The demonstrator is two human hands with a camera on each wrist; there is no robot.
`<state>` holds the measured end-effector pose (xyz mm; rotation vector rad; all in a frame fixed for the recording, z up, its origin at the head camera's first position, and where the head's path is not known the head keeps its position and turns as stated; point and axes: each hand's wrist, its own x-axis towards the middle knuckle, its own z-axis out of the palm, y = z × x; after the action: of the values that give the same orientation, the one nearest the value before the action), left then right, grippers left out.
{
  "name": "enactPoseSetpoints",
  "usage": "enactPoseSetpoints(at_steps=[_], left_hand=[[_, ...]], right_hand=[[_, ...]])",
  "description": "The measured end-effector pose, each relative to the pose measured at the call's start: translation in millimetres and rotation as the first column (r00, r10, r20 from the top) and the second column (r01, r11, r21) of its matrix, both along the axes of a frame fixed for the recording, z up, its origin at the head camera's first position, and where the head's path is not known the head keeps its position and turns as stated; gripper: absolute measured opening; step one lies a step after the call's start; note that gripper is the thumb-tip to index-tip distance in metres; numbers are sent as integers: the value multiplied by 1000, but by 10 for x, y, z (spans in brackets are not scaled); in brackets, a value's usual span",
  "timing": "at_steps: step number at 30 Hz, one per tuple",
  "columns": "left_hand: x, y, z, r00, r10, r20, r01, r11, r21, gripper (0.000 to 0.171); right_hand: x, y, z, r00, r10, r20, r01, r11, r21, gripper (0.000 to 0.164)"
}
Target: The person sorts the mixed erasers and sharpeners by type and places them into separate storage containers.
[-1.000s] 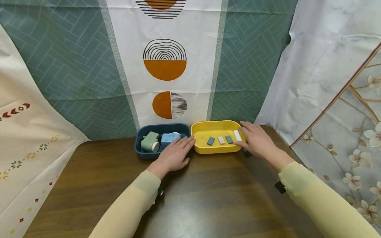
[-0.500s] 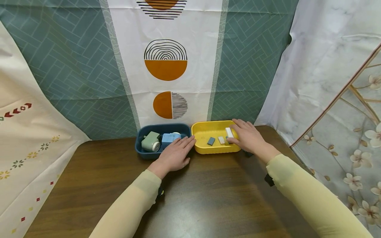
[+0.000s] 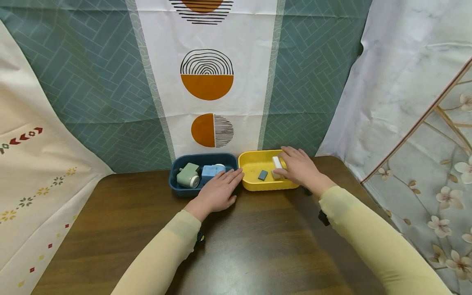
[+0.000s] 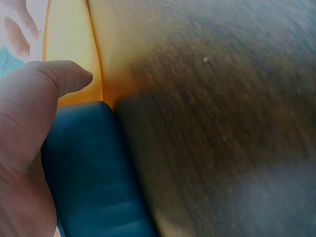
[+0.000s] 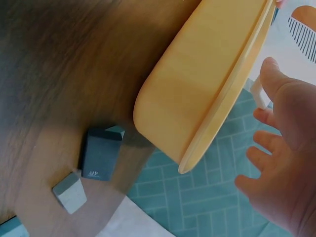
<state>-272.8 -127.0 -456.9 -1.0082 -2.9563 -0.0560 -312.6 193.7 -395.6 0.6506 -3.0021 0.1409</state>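
Note:
My right hand (image 3: 300, 167) is over the right part of a yellow bin (image 3: 271, 187). In the right wrist view its thumb and forefinger pinch a small white block (image 5: 259, 94) that looks like an eraser, held upright. Below it in the bin lie a beige block (image 3: 274, 175) and a blue-grey block (image 3: 263, 175); the hand hides the area to their right. My left hand (image 3: 215, 192), fingers straight, rests across the rim of a dark blue bin (image 3: 179, 191), fingertips at the joint with the yellow bin. Its thumb extends past the blue bin's end in the left wrist view.
Inside the blue bin lie a sage-green boxy thing (image 3: 188, 175) with a white round end and a light blue one (image 3: 212, 171). Right of the yellow bin, a dark block (image 5: 101, 154) and a grey-white block (image 5: 70, 193) lie on the wooden table (image 3: 243, 246). A patterned curtain (image 3: 210, 135) hangs behind.
My right hand has moved left over the yellow bin, carrying the white eraser with it from the bin's right end. The left hand has stayed in place.

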Motion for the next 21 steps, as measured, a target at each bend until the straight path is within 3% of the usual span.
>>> enactPoseSetpoints(at_steps=[21], left_hand=[[-24,10,-29,1000,6,1,-6,1000,5,81]], right_hand=[[-151,-73,-36,998,-50,42,50,999,10,72]])
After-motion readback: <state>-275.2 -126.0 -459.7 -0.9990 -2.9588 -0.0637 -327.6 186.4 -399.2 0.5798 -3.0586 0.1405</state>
